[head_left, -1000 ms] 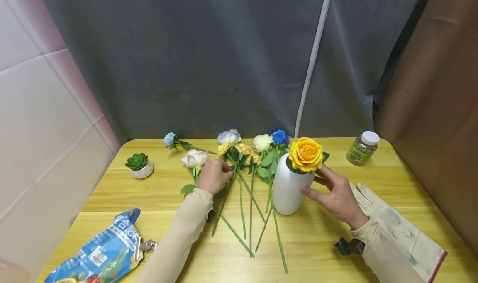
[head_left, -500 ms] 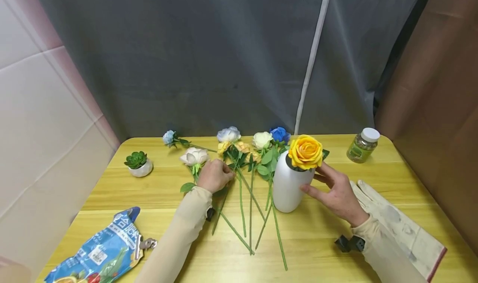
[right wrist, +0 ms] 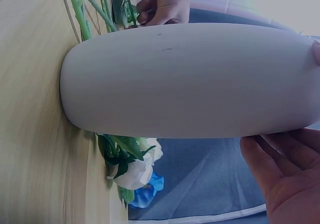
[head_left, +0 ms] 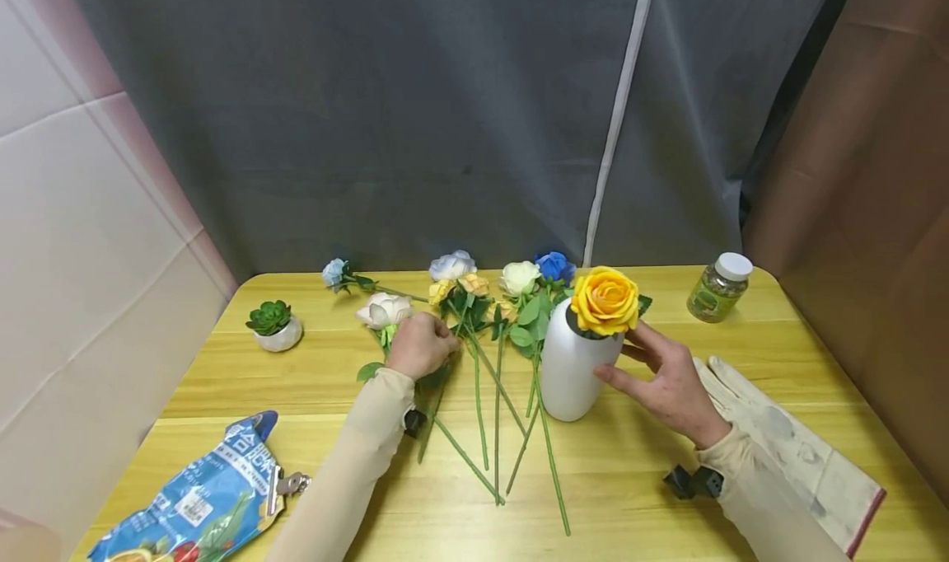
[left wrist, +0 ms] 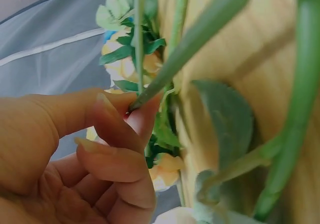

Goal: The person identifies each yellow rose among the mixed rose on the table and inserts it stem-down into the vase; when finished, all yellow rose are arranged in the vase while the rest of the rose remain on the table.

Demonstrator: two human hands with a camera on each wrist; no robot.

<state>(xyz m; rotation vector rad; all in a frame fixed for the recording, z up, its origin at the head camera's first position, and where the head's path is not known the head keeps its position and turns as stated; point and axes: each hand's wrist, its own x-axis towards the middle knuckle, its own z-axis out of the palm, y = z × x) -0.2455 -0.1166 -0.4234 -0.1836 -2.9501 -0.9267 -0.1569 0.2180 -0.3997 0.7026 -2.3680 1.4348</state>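
Observation:
A white vase [head_left: 569, 372] stands upright on the yellow wooden table [head_left: 296, 381] with a yellow rose [head_left: 605, 300] in its mouth. My right hand [head_left: 615, 352] rests against the vase's right side, thumb on its wall and fingers straight behind its neck; the right wrist view shows the vase [right wrist: 190, 78] filling the frame. My left hand [head_left: 447, 344] lies on the loose flowers [head_left: 489, 298] left of the vase. In the left wrist view my left hand [left wrist: 132, 106] pinches a green stem [left wrist: 170, 73] between thumb and forefinger, and that stem leads up to pale yellow blooms.
Several artificial flowers lie fanned out with stems [head_left: 497, 430] pointing toward me. A small potted succulent [head_left: 274, 327] sits at the left, a clipped blue bag [head_left: 200, 504] at the front left, a white-lidded jar [head_left: 717, 290] at the back right, a white glove [head_left: 786, 447] at the right. A grey curtain hangs behind.
My left hand has closed onto a stem and shifted slightly left, nudging the yellow cluster with it. The right hand and the vase have stayed where they were.

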